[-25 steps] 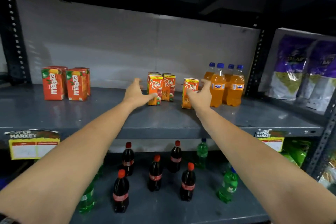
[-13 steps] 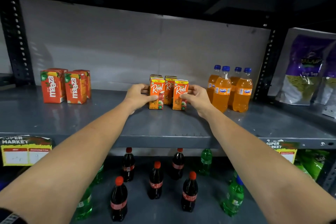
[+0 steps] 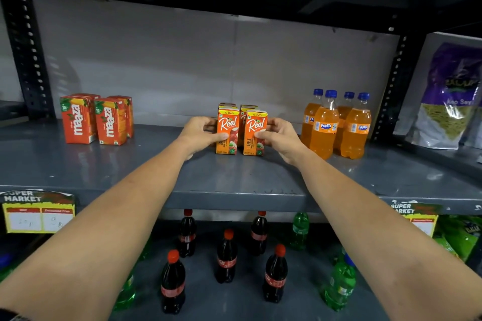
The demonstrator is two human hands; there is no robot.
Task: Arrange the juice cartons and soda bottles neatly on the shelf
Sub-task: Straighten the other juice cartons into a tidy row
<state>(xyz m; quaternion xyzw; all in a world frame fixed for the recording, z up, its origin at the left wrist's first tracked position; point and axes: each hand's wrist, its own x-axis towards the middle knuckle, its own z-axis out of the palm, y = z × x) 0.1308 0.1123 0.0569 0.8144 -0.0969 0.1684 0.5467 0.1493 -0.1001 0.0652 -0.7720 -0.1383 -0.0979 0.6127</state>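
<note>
Several orange Real apple juice cartons stand in a tight block at the middle of the grey shelf [image 3: 234,180]. My left hand [image 3: 199,135] grips the front left Real carton [image 3: 227,130], thumb on its face. My right hand [image 3: 283,138] grips the front right Real carton [image 3: 255,133] from the right side. Red Maaza cartons [image 3: 96,120] stand in a block at the left. Orange Fanta bottles [image 3: 339,125] with blue caps stand grouped at the right.
Dark cola bottles [image 3: 227,255] and green soda bottles [image 3: 339,284] stand scattered on the lower shelf. Purple snack bags [image 3: 451,101] fill the neighbouring bay at the right. Perforated black uprights [image 3: 391,86] frame the bay. Price tags [image 3: 37,212] hang on the shelf's front edge.
My right hand slid the right Real carton leftward until it stood beside the left one. Both hands now press the front pair together; the block is tighter and squarer.
</note>
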